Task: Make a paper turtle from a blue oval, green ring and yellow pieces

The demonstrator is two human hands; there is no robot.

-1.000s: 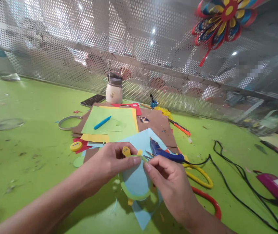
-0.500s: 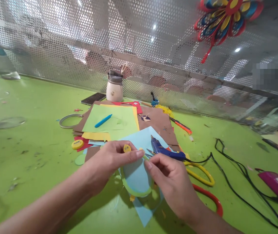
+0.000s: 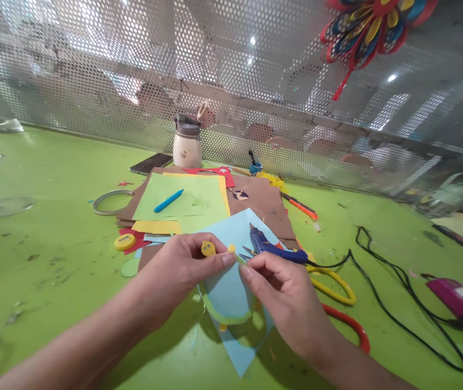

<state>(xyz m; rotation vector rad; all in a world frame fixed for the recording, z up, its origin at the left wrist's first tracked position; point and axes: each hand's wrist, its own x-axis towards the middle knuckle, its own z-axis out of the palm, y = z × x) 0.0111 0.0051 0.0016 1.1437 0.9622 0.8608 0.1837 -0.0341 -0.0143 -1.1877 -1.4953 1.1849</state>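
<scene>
Both hands hold a ring of green paper strip [image 3: 231,318] above a light blue paper sheet [image 3: 237,352], part of which shows through the loop. My left hand [image 3: 176,276] pinches the ring's upper left part between thumb and fingers. Beside its knuckles sticks out a yellow paper piece with drawn eyes [image 3: 208,248], and another small yellow bit [image 3: 232,248] shows at the thumb tip. My right hand [image 3: 286,295] pinches the upper right part, its fingertips almost meeting the left thumb. A small yellow tab [image 3: 223,328] hangs at the ring's bottom. Behind my right hand lies a blue glue gun [image 3: 275,249].
Scissors with a yellow handle [image 3: 339,284] and a red loop [image 3: 353,325] lie right of my hand. A black cable [image 3: 385,314] runs rightward. Ahead are stacked papers with a blue pen [image 3: 168,201], a bottle [image 3: 187,149] and a perforated screen [image 3: 223,59]. A yellow round tin [image 3: 125,241] sits left.
The view has shifted slightly. Both hands keep their pinch on the green paper ring, which has tilted a little; the yellow bit by the left thumb shows more.
</scene>
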